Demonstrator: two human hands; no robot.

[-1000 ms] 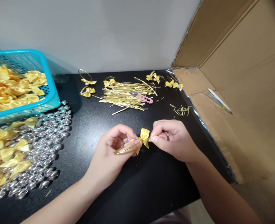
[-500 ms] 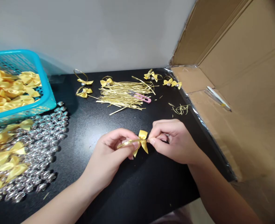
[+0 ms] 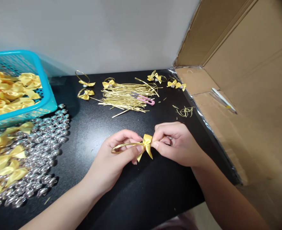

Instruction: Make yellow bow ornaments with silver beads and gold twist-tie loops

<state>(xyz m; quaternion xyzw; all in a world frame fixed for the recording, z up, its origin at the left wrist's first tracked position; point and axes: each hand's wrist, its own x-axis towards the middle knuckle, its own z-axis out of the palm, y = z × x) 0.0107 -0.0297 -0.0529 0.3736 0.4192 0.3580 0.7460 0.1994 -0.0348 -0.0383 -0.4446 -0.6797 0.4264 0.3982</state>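
Note:
Above the black table (image 3: 122, 191), both hands meet on one small yellow ribbon bow (image 3: 146, 144). My left hand (image 3: 117, 156) pinches the bow's left side and holds a looped gold wire tie (image 3: 123, 146) that sticks out to the left. On the bow's right side, my right hand (image 3: 176, 143) pinches it with fingers curled; something small is hidden inside the fist. The bow's two tails hang down between the hands.
A pile of gold wire ties (image 3: 126, 95) with pink snips (image 3: 145, 100) lies at the back. Finished bows (image 3: 85, 94) lie around it. Silver beads (image 3: 45, 143) and loose bows (image 3: 9, 159) spread at left, beside a blue basket (image 3: 45, 92). A cardboard box (image 3: 239, 89) stands right.
The gold wire tie has swung from pointing down-left to a flatter loop reaching further left. Both hands stay pinched on the bow, which has turned slightly.

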